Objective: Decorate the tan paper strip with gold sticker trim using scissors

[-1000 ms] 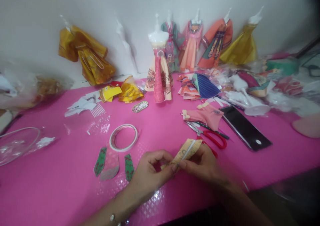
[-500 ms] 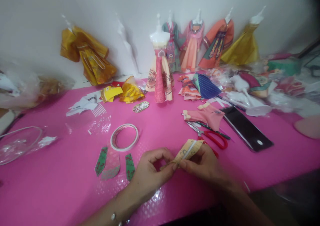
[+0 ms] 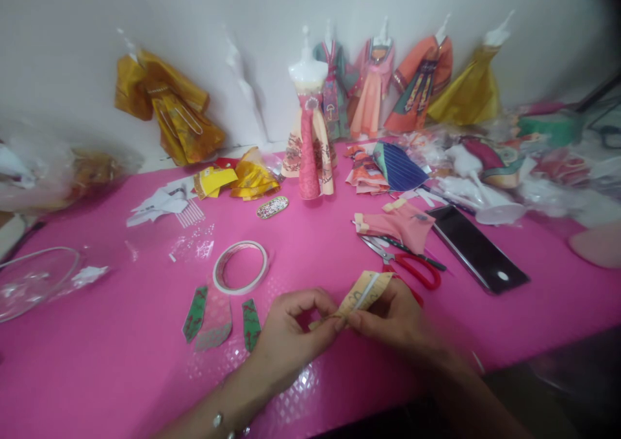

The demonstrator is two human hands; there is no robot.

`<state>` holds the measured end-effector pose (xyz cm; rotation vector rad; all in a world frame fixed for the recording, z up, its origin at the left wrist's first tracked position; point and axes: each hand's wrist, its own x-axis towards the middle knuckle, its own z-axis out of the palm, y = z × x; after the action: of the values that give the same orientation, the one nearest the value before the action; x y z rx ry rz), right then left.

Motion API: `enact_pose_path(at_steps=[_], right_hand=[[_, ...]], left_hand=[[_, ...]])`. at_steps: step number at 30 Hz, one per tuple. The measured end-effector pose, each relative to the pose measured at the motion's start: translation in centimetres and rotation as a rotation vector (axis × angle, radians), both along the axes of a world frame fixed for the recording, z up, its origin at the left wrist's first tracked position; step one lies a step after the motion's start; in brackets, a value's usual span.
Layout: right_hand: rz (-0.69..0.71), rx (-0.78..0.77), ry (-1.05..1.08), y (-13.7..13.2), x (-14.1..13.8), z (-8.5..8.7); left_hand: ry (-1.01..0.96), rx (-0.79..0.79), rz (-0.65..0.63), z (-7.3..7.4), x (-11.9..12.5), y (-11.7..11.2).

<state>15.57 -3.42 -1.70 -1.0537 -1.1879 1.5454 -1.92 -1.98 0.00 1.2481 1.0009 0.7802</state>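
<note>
A small cream-yellow fabric piece (image 3: 356,297) with dark markings and a white strip along it is held between both hands. My left hand (image 3: 301,326) pinches its lower left end between thumb and fingers. My right hand (image 3: 391,316) grips the other end, thumb in front, with the fingers partly hidden behind the cloth. The fingertips of the two hands nearly meet. Just beyond my right hand lie red-handled scissors (image 3: 420,271). To the left of my left hand are green fabric pieces (image 3: 251,326) and a pink-and-grey fabric piece (image 3: 215,326).
A tape roll (image 3: 240,267) lies on the pink table (image 3: 121,361). A pink doll garment (image 3: 398,224) and a phone (image 3: 478,248) are at the right. Behind stand small dressed mannequins, one in a pink and cream dress (image 3: 309,148). Plastic bags (image 3: 39,167) sit far left.
Almost nothing differs. The whole view has shifted very slightly, while both hands keep the same hold on the fabric piece.
</note>
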Motion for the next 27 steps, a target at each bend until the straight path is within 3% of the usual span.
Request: enact_pose_path(at_steps=[27], right_hand=[[0.034,-0.030,-0.024,-0.12,0.28,-0.45]], left_hand=[[-0.082,-0.094,-0.023,-0.40,-0.13,-0.23]])
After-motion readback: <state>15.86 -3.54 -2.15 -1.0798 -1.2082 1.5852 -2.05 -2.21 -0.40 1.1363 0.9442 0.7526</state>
